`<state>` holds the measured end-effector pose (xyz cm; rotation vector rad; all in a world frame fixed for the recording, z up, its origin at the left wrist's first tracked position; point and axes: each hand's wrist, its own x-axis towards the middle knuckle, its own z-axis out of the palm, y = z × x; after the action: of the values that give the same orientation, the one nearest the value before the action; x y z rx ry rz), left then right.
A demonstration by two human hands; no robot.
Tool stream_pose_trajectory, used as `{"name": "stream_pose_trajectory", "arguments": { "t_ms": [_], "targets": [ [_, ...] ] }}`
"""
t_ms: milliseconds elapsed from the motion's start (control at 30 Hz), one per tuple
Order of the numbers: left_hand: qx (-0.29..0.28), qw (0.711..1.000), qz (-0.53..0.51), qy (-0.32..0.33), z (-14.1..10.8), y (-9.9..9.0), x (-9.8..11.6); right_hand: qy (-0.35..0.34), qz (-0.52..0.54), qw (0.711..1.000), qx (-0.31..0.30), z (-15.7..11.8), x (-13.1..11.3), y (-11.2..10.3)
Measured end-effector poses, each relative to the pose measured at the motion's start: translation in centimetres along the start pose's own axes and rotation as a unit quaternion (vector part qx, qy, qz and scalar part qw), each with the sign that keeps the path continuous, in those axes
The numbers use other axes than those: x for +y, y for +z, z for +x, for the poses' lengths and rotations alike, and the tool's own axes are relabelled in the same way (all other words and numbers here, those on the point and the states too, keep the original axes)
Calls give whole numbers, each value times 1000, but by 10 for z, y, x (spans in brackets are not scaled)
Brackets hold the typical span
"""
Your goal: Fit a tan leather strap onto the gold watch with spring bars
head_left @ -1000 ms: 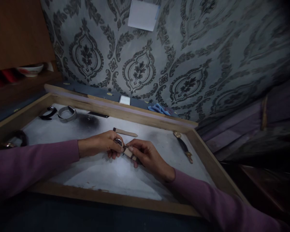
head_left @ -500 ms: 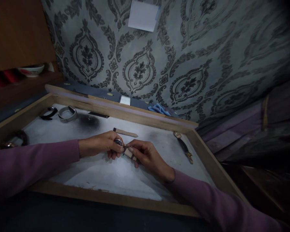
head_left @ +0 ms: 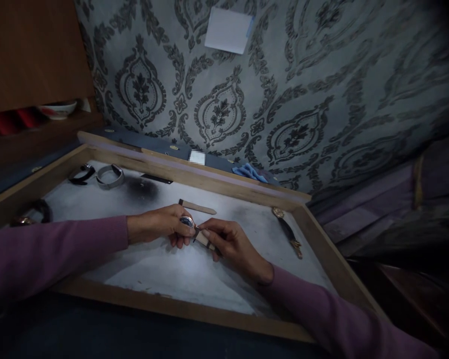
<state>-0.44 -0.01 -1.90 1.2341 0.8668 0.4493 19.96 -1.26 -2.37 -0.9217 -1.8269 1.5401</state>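
Between thumb and fingers, my left hand (head_left: 172, 227) grips a round silver watch case (head_left: 187, 222) with a dark dial. Close against it on the right, my right hand (head_left: 226, 242) pinches a watch strap (head_left: 205, 240), tan on the visible side and dark at its edges. The strap's end meets the lower right side of the case; whether it is fastened there I cannot tell. A second strap piece (head_left: 198, 206), tan with a dark end, lies on the white surface just beyond my hands.
A raised wooden rim (head_left: 164, 162) surrounds the white work surface (head_left: 149, 269). At the left lie a black-strapped watch (head_left: 83, 174), a grey watch (head_left: 110, 177) and a dark watch (head_left: 41, 212). A gold-and-black watch (head_left: 286, 232) lies right. A blue cloth (head_left: 250, 172) sits behind the rim.
The whole view has shifted slightly, so things appear a little further right and down. The watch case's dial faces the camera a bit more; both hands keep their grips.
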Motion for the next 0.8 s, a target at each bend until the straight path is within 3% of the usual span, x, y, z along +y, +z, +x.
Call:
{"name": "stream_pose_trajectory", "arguments": {
  "t_ms": [800],
  "targets": [
    [12, 999, -30, 0, -4, 4, 3, 5, -29, 1000, 2, 1, -5, -1]
  ]
}}
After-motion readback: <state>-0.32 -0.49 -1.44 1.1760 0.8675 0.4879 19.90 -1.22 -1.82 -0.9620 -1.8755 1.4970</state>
